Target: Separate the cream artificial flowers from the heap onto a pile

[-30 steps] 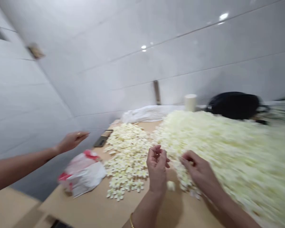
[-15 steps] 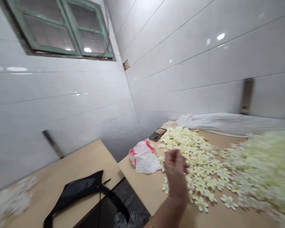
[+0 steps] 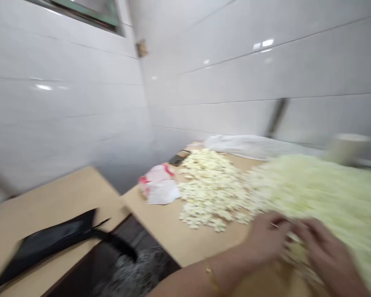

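Note:
At the lower right, my left hand [image 3: 268,233] and my right hand [image 3: 323,247] meet at the fingertips, close in front of the big flower heap [image 3: 324,189]. Fingers of both are curled and pressed together. Blur hides what they pinch, if anything. Beneath them lie some pale petals or flowers that I cannot make out well. Left of this heap, a flatter spread of cream-white flowers [image 3: 208,189] covers the board, its edge close to my left hand. A ring and a thin bracelet show on my left hand and wrist.
A pink-and-white plastic bag with white paper [image 3: 162,192] and a dark phone [image 3: 178,158] lie beyond the left edge of the flowers. White sheeting [image 3: 244,145] runs along the tiled wall. A black bag [image 3: 58,235] rests on the other table [image 3: 77,185], across a gap.
The view has swung right and down. My left hand has moved from over the spread flowers to the large heap, and my right hand has come into view beside it.

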Action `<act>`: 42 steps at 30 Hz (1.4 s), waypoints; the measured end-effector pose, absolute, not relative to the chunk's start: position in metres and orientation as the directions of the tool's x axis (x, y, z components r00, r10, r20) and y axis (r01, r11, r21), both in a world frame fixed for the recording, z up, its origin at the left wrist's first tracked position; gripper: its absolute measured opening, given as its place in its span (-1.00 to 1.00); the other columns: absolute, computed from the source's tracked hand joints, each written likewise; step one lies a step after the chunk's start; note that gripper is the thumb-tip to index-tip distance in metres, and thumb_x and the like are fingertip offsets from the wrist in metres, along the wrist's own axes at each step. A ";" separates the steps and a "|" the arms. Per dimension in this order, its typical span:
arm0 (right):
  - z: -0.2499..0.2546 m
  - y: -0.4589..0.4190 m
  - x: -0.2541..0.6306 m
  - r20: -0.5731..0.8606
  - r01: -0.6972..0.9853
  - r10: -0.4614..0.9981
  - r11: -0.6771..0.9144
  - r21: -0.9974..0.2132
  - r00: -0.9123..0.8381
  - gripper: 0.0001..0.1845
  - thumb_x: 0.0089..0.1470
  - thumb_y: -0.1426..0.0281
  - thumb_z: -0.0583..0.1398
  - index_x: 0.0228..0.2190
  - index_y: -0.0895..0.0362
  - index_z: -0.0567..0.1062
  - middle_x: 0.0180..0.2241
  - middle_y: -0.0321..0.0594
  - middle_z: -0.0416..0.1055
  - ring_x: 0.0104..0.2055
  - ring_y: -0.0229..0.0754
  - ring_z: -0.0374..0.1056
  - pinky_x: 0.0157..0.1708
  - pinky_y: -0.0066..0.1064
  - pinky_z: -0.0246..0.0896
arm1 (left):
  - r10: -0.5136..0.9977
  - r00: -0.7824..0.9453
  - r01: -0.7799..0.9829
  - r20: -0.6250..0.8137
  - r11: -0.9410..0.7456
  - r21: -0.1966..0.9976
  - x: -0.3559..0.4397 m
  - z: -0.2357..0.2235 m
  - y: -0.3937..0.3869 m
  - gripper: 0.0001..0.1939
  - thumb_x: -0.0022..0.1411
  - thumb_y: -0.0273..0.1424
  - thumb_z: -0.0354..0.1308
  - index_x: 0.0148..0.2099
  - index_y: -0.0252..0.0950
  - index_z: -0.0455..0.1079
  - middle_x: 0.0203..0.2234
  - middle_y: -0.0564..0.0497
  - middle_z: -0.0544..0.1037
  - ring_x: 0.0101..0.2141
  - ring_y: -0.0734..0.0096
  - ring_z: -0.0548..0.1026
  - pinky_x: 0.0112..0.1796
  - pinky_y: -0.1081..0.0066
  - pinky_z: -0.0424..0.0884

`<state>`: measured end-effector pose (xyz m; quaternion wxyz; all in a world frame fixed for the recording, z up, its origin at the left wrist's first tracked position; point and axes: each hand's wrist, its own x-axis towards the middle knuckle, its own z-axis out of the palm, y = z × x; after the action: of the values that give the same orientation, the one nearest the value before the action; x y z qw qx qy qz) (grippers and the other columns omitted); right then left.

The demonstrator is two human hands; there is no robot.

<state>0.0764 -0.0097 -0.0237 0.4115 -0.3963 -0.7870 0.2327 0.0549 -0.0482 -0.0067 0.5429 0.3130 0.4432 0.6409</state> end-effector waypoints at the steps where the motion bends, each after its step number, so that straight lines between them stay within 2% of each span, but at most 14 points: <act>1: -0.018 -0.011 0.104 0.460 0.460 0.842 0.539 -0.705 -0.281 -0.59 0.09 0.13 -0.01 -0.41 0.20 0.42 -0.43 -0.29 0.37 -0.44 -0.29 0.30 -0.43 -0.43 0.26 | 0.979 -0.176 -0.380 -0.100 0.026 0.925 0.052 0.000 -0.045 -0.88 -0.16 -0.38 0.21 -0.58 -0.32 0.35 -0.70 0.08 0.34 -0.68 0.55 0.30 -0.63 0.52 0.19; 4: -0.003 -0.016 0.150 0.393 0.354 0.905 0.426 -0.833 -0.164 -0.54 0.03 0.04 -0.02 -0.66 0.12 0.28 -0.68 -0.39 0.16 -0.59 -0.32 0.14 -0.58 -0.48 0.11 | 0.982 -0.187 -0.358 -0.025 -0.045 0.933 0.047 0.008 -0.038 -0.87 -0.15 -0.41 0.19 -0.57 -0.32 0.29 -0.71 0.13 0.32 -0.66 0.59 0.30 -0.59 0.54 0.21; 7: 0.003 -0.015 0.154 0.253 0.111 0.958 0.269 -0.957 -0.137 -0.56 0.02 0.08 0.02 -0.69 0.11 0.18 -0.69 -0.40 0.08 -0.60 -0.33 0.06 -0.59 -0.48 0.04 | 0.990 -0.144 -0.328 0.003 -0.050 0.943 0.047 0.007 -0.041 -0.84 -0.11 -0.39 0.17 -0.58 -0.33 0.25 -0.74 0.14 0.30 -0.67 0.59 0.28 -0.58 0.54 0.21; 10: 0.005 -0.016 0.149 0.159 -0.055 0.969 0.151 -0.987 -0.187 -0.59 -0.06 0.08 0.12 -0.66 0.14 0.24 -0.66 -0.39 0.14 -0.58 -0.34 0.09 -0.55 -0.49 0.06 | 0.988 -0.152 -0.297 -0.001 -0.044 0.954 0.048 0.006 -0.046 -0.82 -0.09 -0.37 0.17 -0.58 -0.33 0.25 -0.73 0.14 0.30 -0.68 0.60 0.27 -0.59 0.54 0.20; 13: 0.005 -0.020 0.148 0.074 -0.174 0.964 0.029 -0.984 -0.257 -0.63 -0.21 0.12 0.23 -0.65 0.13 0.26 -0.67 -0.41 0.19 -0.62 -0.35 0.11 -0.61 -0.49 0.06 | 0.991 -0.136 -0.292 -0.008 -0.032 0.956 0.048 0.005 -0.046 -0.80 -0.11 -0.36 0.19 -0.59 -0.34 0.26 -0.75 0.14 0.30 -0.69 0.61 0.26 -0.60 0.55 0.19; 16: 0.002 -0.019 0.148 0.015 -0.240 0.979 -0.035 -0.970 -0.203 -0.59 -0.22 0.09 0.22 -0.68 0.12 0.21 -0.74 -0.44 0.14 -0.71 -0.38 0.05 -0.70 -0.50 -0.01 | 0.997 -0.071 -0.350 -0.029 0.003 0.937 0.048 0.004 -0.044 -0.82 -0.13 -0.36 0.21 -0.55 -0.36 0.29 -0.70 0.10 0.36 -0.66 0.59 0.30 -0.57 0.54 0.22; 19: -0.003 -0.016 0.147 0.007 -0.224 0.995 -0.015 -0.974 -0.098 -0.54 -0.19 0.04 0.18 -0.72 0.12 0.18 -0.79 -0.45 0.10 -0.72 -0.40 -0.01 -0.71 -0.51 -0.06 | 0.998 -0.024 -0.414 -0.064 0.048 0.909 0.049 0.001 -0.043 -0.79 -0.15 -0.33 0.23 -0.52 -0.36 0.29 -0.67 0.08 0.39 -0.64 0.58 0.33 -0.57 0.53 0.24; 24: -0.008 -0.011 0.149 0.003 -0.156 0.999 -0.004 -0.988 -0.048 -0.52 -0.19 0.02 0.18 -0.72 0.14 0.19 -0.79 -0.44 0.08 -0.71 -0.40 -0.02 -0.71 -0.52 -0.09 | 0.995 -0.043 -0.425 -0.092 0.065 0.903 0.051 0.000 -0.043 -0.72 -0.14 -0.24 0.24 -0.52 -0.34 0.27 -0.66 0.10 0.36 -0.64 0.58 0.32 -0.59 0.53 0.24; 29: -0.010 -0.012 0.148 0.021 -0.104 0.994 0.010 -0.995 -0.105 -0.50 -0.15 0.01 0.15 -0.76 0.13 0.17 -0.81 -0.43 0.07 -0.74 -0.37 0.02 -0.74 -0.50 -0.09 | 0.997 -0.053 -0.351 -0.051 0.029 0.936 0.054 0.001 -0.045 -0.75 -0.16 -0.30 0.26 -0.57 -0.34 0.27 -0.72 0.11 0.34 -0.66 0.60 0.29 -0.60 0.55 0.21; 33: -0.007 -0.015 0.149 -0.027 -0.155 0.990 -0.049 -0.987 -0.136 -0.51 -0.13 0.01 0.14 -0.74 0.13 0.19 -0.79 -0.42 0.10 -0.74 -0.37 0.04 -0.73 -0.50 -0.06 | 0.996 -0.085 -0.341 -0.039 0.007 0.940 0.054 -0.001 -0.044 -0.79 -0.13 -0.35 0.21 -0.59 -0.34 0.26 -0.74 0.12 0.33 -0.69 0.63 0.26 -0.60 0.56 0.18; 36: -0.006 -0.014 0.151 -0.020 -0.176 0.975 -0.060 -0.983 -0.220 -0.57 -0.18 0.07 0.20 -0.70 0.14 0.22 -0.75 -0.43 0.12 -0.71 -0.39 0.04 -0.70 -0.51 -0.03 | 0.993 -0.106 -0.339 -0.045 0.007 0.941 0.053 -0.002 -0.043 -0.80 -0.12 -0.37 0.20 -0.60 -0.34 0.25 -0.75 0.13 0.31 -0.70 0.63 0.24 -0.62 0.57 0.16; 39: -0.008 -0.013 0.154 0.045 -0.053 0.976 0.034 -0.998 -0.214 -0.61 -0.17 0.12 0.20 -0.68 0.15 0.24 -0.73 -0.43 0.10 -0.67 -0.39 0.01 -0.66 -0.51 -0.05 | 0.990 -0.124 -0.328 -0.066 0.022 0.945 0.051 -0.003 -0.042 -0.80 -0.13 -0.37 0.20 -0.61 -0.33 0.24 -0.77 0.15 0.29 -0.71 0.64 0.23 -0.63 0.57 0.14; 42: -0.008 -0.014 0.154 0.181 0.213 0.972 0.211 -0.954 -0.151 -0.61 -0.05 0.16 0.10 -0.70 0.14 0.19 -0.72 -0.42 0.05 -0.64 -0.37 -0.03 -0.62 -0.50 -0.09 | 0.988 -0.144 -0.311 -0.055 0.008 0.951 0.051 -0.002 -0.043 -0.79 -0.14 -0.38 0.20 -0.62 -0.32 0.23 -0.77 0.15 0.27 -0.72 0.63 0.22 -0.64 0.58 0.13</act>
<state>0.1536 -0.0136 -0.0080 0.4531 -0.4684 -0.6326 0.4186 0.0513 -0.0432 -0.0021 0.5407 0.3683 0.4598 0.6005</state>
